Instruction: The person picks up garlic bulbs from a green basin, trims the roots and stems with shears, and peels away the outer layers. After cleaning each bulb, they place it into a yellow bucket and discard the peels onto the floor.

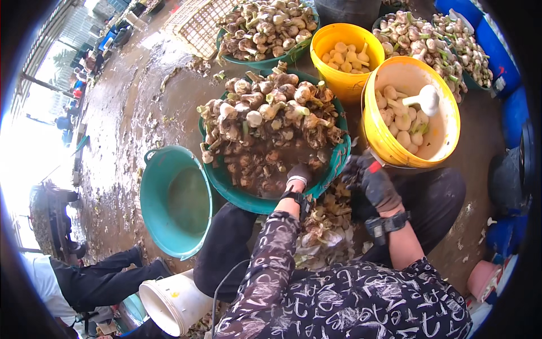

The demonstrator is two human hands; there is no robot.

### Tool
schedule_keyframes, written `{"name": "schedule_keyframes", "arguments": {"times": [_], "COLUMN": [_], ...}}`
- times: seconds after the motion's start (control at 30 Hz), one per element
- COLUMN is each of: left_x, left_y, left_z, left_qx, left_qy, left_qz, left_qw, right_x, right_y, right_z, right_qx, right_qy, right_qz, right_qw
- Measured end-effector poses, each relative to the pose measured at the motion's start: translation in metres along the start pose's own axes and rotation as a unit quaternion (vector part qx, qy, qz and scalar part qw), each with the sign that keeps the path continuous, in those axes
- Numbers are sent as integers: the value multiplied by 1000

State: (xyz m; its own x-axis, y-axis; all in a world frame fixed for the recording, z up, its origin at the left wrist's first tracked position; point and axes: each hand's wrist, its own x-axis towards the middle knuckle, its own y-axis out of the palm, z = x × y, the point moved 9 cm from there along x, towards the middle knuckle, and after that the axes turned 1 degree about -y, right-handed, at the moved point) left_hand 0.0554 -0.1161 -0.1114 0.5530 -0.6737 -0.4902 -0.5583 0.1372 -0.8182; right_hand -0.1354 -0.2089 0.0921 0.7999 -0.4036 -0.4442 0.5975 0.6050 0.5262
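Observation:
My left hand (300, 171), in a dark glove, reaches into a green tub (271, 206) of murky water and garlic. Its fingers are partly hidden, so what they hold does not show. Unpeeled garlic bulbs (271, 97) with cut stems are heaped at the tub's far side. My gloved right hand (377, 182) is above my right knee, between the tub and a yellow bucket (391, 148). A red patch shows near its fingers; whether it is part of a tool is unclear. Peeled garlic (402, 120) lies inside that bucket. One large white bulb (427, 100) appears at its mouth, apart from my hand.
Another yellow bucket (347, 82) holds peeled bulbs. More tubs of garlic (271, 29) stand beyond. A teal tub (175, 199) with cloudy water is at left, near a tipped white bucket (165, 305). Garlic skins (326, 233) litter the wet floor between my legs. A person's legs (110, 275) extend at lower left.

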Motion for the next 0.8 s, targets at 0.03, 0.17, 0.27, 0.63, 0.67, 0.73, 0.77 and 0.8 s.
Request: {"name": "schedule_keyframes", "arguments": {"times": [0.03,0.17,0.27,0.63,0.67,0.73,0.77,0.8], "left_x": [-6,-89,-140,-234,-242,-254,-256,-256], "left_y": [-1,-87,-112,-127,-134,-139,-140,-138], "left_z": [-12,-93,-84,-91,-97,-104,-103,-104], "left_qx": [-1,-139,-283,-382,-295,-184,-185,-168], "left_qy": [5,80,103,112,151,181,181,174], "left_qz": [8,-16,17,-73,-120,-169,-170,-160], "left_qw": [1000,987,953,914,936,951,951,957], "right_x": [2,-4,-6,-25,-29,-43,-45,-48], "right_y": [-8,-50,-12,16,18,39,40,41], "right_z": [-16,-59,-75,-80,-65,-41,-39,-36], "right_qx": [1,-135,-58,-160,-267,-380,-380,-432], "right_qy": [2,28,69,-31,-107,-140,-141,-150], "right_qz": [-9,-154,-76,-14,-17,-30,-29,-23], "right_qw": [1000,978,993,986,957,914,914,889]}}
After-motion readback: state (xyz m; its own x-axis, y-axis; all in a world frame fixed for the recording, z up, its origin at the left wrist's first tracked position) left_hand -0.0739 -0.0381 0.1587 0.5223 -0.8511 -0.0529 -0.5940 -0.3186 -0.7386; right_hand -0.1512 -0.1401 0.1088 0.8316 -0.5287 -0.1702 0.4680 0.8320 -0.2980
